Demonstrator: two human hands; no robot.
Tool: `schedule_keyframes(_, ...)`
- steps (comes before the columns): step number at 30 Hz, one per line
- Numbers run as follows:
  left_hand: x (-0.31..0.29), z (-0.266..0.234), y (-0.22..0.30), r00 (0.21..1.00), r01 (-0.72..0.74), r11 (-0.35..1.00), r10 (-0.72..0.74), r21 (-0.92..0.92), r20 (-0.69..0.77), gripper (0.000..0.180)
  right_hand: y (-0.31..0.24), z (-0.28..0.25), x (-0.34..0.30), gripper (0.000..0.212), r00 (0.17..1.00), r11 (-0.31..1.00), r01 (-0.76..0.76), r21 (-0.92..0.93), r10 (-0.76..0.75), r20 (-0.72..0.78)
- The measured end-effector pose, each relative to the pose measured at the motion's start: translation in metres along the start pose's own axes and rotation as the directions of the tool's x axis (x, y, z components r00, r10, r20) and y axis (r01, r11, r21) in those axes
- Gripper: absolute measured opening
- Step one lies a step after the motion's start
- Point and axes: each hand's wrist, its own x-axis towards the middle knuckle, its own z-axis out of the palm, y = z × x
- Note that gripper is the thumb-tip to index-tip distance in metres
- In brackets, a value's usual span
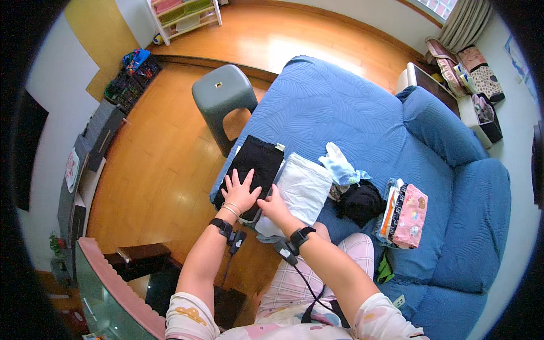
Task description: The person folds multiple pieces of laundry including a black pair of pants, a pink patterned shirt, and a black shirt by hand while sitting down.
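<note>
My left hand [240, 191] lies flat, fingers spread, on a folded black garment [256, 161] at the near edge of the blue sofa seat [334, 107]. My right hand [274, 207] rests with fingers spread at the seam between the black garment and a folded white garment [303, 187] beside it. Both wrists wear black bands with cables. To the right lie a crumpled light blue cloth [340, 165], a black bundle [361, 202] and a small stack of folded clothes with a pink patterned piece [409, 215] on top.
A grey plastic stool [222, 93] stands on the wooden floor left of the sofa. A dark low table [141, 255] with a glass edge sits at lower left. Shelves line the far wall; bags and boxes sit at the upper right by a curtain.
</note>
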Motion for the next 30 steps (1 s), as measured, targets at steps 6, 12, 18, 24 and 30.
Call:
schedule_keyframes(6,-0.007,0.027,0.012,0.987,0.019,0.992,0.001,0.125,-0.158,0.069,0.019,-0.045,-0.048,0.048,0.987,0.986,0.092,0.137,-0.108,0.116)
schedule_keyframes(12,-0.013,0.017,0.020,0.973,0.020,1.000,-0.022,-0.011,-0.230,0.062,0.050,-0.117,-0.092,0.030,0.997,0.969,0.079,0.234,-0.078,-0.017)
schedule_keyframes(18,-0.047,0.025,0.066,0.754,-0.405,0.912,0.291,-0.067,-0.589,0.057,0.084,-0.217,-0.077,0.055,0.756,0.892,0.037,-0.450,-0.320,-0.572)
schedule_keyframes(24,-0.120,0.052,0.134,0.757,-0.606,0.760,0.462,-0.234,-0.462,0.052,0.090,-0.271,-0.054,0.048,0.810,0.608,-0.200,-0.768,-0.338,-0.478)
schedule_keyframes(30,-0.146,0.103,0.142,0.877,-0.399,0.613,0.471,-0.682,-0.089,0.045,0.099,-0.248,-0.088,0.033,0.702,0.884,0.320,-0.342,-0.463,-0.541)
